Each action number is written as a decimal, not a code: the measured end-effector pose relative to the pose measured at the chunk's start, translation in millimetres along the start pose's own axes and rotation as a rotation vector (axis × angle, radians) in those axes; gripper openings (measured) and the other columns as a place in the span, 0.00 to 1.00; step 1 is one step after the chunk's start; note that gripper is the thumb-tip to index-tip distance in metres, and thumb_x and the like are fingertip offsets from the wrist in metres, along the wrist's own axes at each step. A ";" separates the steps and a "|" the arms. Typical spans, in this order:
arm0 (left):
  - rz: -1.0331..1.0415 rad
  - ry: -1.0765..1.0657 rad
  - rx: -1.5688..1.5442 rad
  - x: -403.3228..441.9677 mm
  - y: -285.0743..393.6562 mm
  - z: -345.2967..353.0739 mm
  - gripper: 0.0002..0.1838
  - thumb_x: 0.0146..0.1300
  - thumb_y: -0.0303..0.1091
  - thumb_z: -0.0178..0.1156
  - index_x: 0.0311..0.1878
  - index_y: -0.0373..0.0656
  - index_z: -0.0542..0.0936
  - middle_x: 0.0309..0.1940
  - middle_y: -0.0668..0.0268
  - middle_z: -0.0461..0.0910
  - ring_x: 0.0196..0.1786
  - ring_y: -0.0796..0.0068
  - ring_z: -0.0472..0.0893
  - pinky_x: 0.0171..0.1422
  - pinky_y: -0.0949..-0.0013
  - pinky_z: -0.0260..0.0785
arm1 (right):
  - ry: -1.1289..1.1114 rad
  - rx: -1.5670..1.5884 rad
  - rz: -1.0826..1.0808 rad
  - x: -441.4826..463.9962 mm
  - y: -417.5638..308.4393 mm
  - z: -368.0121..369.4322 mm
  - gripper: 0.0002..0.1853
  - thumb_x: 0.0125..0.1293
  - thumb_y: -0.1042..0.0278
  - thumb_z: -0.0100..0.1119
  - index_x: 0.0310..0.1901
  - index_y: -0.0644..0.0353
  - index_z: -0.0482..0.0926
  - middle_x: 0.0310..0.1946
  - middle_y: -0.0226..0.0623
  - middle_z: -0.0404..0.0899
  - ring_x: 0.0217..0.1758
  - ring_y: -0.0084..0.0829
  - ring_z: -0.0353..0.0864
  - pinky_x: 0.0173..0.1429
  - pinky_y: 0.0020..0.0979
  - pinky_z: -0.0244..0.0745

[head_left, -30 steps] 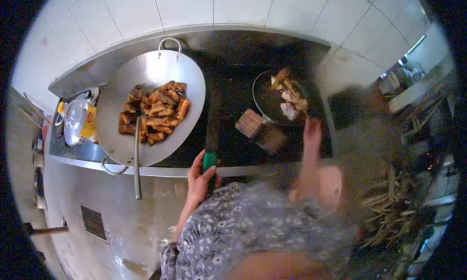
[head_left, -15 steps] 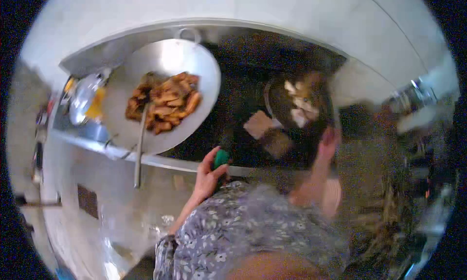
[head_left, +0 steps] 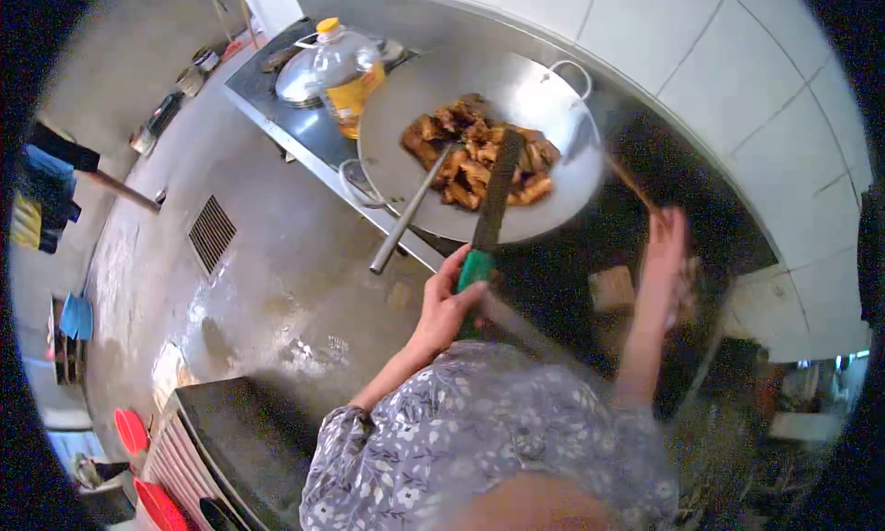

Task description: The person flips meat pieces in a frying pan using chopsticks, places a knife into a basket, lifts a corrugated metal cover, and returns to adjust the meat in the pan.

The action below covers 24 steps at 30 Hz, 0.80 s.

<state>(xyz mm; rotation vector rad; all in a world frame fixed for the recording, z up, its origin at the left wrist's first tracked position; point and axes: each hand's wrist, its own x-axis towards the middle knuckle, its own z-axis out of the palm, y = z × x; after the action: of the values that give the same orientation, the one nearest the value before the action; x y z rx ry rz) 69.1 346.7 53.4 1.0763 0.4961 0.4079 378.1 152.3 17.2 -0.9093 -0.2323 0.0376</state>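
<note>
My left hand (head_left: 447, 300) is wrapped round the green handle of a tool with a long, narrow, dark blade (head_left: 499, 190); its exact kind is unclear. The blade points away from me, over the near side of a large metal wok (head_left: 396, 153). Browned, cut pieces of food (head_left: 470, 176) lie in the wok, and a metal utensil handle (head_left: 415, 208) leans out over the rim. My right hand (head_left: 667, 245), smeared by motion, is closed on a thin brown stick (head_left: 632, 179) that points towards the wok's right side.
An oil bottle (head_left: 348, 84) with a yellow cap and a metal lid (head_left: 297, 77) stand left of the wok. A pale block (head_left: 611, 289) lies by my right forearm. A tiled wall (head_left: 710, 98) rises behind. A dark box-like stand (head_left: 235, 430) is at lower left.
The view has swung left, so the wok appears further right. The green-handled tool's dark blade now shows over the wok. My right hand has risen away from the pan and now holds a stick.
</note>
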 end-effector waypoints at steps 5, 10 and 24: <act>0.120 0.187 -0.020 -2.7 19.6 -56.6 0.29 0.53 0.23 0.54 0.60 0.40 0.60 0.41 0.62 0.74 0.27 0.79 0.74 0.25 0.76 0.69 | -0.010 0.014 0.281 26.7 73.9 108.2 0.18 0.60 0.60 0.51 0.49 0.62 0.69 0.40 0.39 0.71 0.43 0.31 0.72 0.54 0.32 0.68; 0.291 0.284 0.241 1.2 18.8 -108.0 0.29 0.53 0.25 0.58 0.59 0.42 0.62 0.46 0.67 0.74 0.45 0.77 0.72 0.50 0.73 0.65 | -0.320 -0.118 0.359 22.1 166.5 195.2 0.19 0.59 0.55 0.49 0.49 0.54 0.68 0.43 0.36 0.71 0.44 0.29 0.71 0.50 0.33 0.68; 0.445 0.391 0.140 -6.7 9.8 -179.8 0.33 0.49 0.28 0.60 0.60 0.42 0.61 0.51 0.63 0.70 0.52 0.73 0.68 0.57 0.69 0.59 | -0.480 -0.537 -0.089 67.5 257.0 292.2 0.17 0.59 0.60 0.54 0.42 0.68 0.75 0.36 0.43 0.76 0.39 0.34 0.76 0.41 0.29 0.76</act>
<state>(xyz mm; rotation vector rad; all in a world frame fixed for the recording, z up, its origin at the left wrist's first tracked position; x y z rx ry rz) -39.4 477.9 -5.8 1.2500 0.6363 1.0003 397.8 546.4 0.4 -1.4172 -0.7540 0.1150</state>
